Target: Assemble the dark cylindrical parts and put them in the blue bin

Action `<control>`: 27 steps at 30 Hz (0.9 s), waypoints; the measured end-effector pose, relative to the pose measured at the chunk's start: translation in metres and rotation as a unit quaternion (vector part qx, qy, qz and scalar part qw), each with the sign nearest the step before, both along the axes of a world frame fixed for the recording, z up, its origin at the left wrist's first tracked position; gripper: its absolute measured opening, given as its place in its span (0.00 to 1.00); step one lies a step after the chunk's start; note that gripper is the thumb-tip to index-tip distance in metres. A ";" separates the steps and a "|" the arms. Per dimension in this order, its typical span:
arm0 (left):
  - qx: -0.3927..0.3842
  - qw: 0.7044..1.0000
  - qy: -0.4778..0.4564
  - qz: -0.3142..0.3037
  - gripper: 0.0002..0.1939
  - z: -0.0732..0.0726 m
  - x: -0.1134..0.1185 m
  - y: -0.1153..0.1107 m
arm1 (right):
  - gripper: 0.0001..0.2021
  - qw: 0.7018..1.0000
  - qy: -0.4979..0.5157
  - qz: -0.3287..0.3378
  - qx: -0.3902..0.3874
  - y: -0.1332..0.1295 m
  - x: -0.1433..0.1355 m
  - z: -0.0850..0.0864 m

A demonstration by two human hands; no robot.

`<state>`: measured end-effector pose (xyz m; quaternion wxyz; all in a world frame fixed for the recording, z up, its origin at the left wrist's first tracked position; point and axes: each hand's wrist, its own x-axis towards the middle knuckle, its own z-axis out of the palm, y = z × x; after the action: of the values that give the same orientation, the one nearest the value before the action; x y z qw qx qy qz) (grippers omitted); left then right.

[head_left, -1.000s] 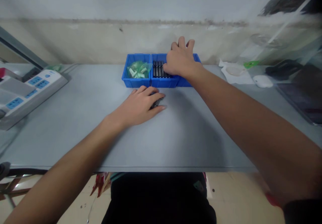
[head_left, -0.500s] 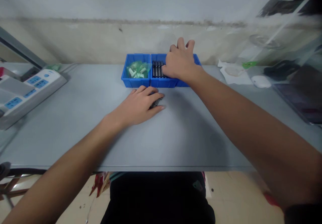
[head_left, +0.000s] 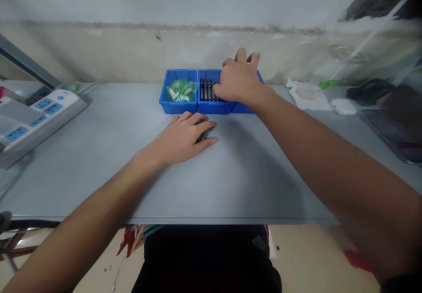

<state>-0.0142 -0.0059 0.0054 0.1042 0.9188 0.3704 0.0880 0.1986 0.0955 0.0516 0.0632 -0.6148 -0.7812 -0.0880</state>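
My left hand rests on the table with its fingers curled round a small dark piece. Most of that piece is hidden under the fingers, so its kind does not show. Over the middle blue bin is my right hand. Its thumb side dips in at the right end of a row of black bar-shaped parts, while the other fingers stick up, bent. The pinching fingertips are hidden behind the hand, and what they hold cannot be seen.
Left of it, another blue bin holds green plastic bags with pale pieces. A third bin is partly covered by my right arm. A white power strip lies at left; white paper, a white case and a dark flat device at right.
My right hand has shifted very slightly to the right over the bin. My left hand stays where it was, round the dark piece.
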 end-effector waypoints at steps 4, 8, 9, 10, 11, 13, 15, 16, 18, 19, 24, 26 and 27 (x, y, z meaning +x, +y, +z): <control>0.003 1.000 -0.001 0.001 0.30 0.000 0.000 -0.001 | 0.07 1.000 0.013 0.025 0.006 0.013 0.008 -0.013; 0.001 1.000 -0.001 0.001 0.30 0.001 0.001 0.000 | 0.12 0.989 0.095 0.068 0.089 0.030 0.019 -0.026; 0.001 1.000 -0.004 0.001 0.30 0.001 0.001 0.000 | 0.13 0.984 0.122 0.077 0.107 0.027 0.020 -0.025; 0.001 1.000 -0.009 0.002 0.30 0.001 0.001 0.001 | 0.12 0.978 0.147 0.084 0.123 0.020 0.020 -0.021; 0.002 1.000 -0.013 0.004 0.29 0.002 0.001 0.000 | 0.11 0.973 0.169 0.086 0.135 0.009 0.019 -0.015; 0.004 1.000 -0.020 0.018 0.29 0.005 0.002 -0.001 | 0.11 0.966 0.191 0.080 0.156 -0.022 0.015 0.000; 0.002 0.998 -0.019 0.054 0.29 0.010 0.004 -0.003 | 0.12 0.964 0.193 0.091 0.157 -0.057 0.009 0.010; -0.008 0.997 -0.010 0.078 0.29 0.012 0.006 -0.005 | 0.12 0.964 0.208 0.094 0.134 -0.074 0.007 0.011; -0.031 0.992 -0.003 0.123 0.31 0.017 0.007 -0.006 | 0.13 0.968 0.230 0.090 0.049 -0.100 0.004 0.008; -0.041 0.991 -0.010 0.127 0.30 0.019 0.007 -0.005 | 0.12 0.970 0.228 0.086 0.009 -0.109 0.004 0.003; -0.055 0.993 -0.044 0.090 0.21 0.015 0.001 0.002 | 0.17 0.969 0.148 0.116 -0.157 -0.125 0.008 -0.018; -0.060 0.994 -0.054 0.079 0.18 0.011 -0.001 0.005 | 0.15 0.964 0.142 0.124 -0.185 -0.124 0.009 -0.022; -0.060 0.994 -0.059 0.072 0.18 0.009 -0.002 0.006 | 0.15 0.963 0.145 0.124 -0.189 -0.123 0.009 -0.023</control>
<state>-0.0165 0.0001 0.0147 0.1741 0.8753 0.4330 0.1269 0.2074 -0.0280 0.0290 0.0688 -0.5199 -0.8365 0.1592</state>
